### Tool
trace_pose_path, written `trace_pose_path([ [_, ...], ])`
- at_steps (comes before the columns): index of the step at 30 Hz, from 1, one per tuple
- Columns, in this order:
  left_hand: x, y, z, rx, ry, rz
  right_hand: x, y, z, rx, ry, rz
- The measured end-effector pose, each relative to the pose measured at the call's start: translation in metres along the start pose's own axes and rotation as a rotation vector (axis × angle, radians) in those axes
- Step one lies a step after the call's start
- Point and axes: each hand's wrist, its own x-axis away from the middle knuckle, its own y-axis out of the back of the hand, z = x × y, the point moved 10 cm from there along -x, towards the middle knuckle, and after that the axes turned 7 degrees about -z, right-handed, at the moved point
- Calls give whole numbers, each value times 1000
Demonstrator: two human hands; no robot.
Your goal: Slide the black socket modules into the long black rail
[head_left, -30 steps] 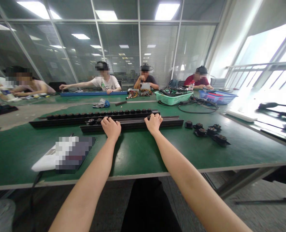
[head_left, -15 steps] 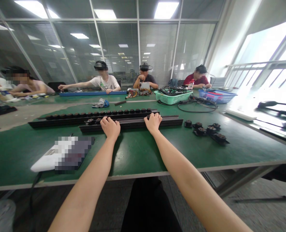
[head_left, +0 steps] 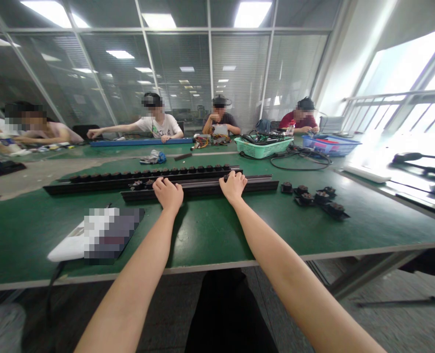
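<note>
Both my arms reach out over the green table (head_left: 210, 230). My left hand (head_left: 169, 194) and my right hand (head_left: 233, 187) are curled over the near long black rail (head_left: 199, 189), gripping its top edge about a hand's width apart. Behind it lies a second long black rail (head_left: 103, 179) lined with several round black parts. A couple of small black parts (head_left: 140, 185) sit between the rails, just left of my left hand.
Several loose black parts (head_left: 315, 198) lie to the right. A blurred flat item (head_left: 98, 233) rests at the near left. Farther back are a green basket (head_left: 263, 146), a blue basket (head_left: 329, 145), cables and people seated at the table's far side.
</note>
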Motion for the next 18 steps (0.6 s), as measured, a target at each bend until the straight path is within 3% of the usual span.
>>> trace_pose_path([
  [18,0,1,-2,21,-5,12,0,-1,1,14,26,21],
])
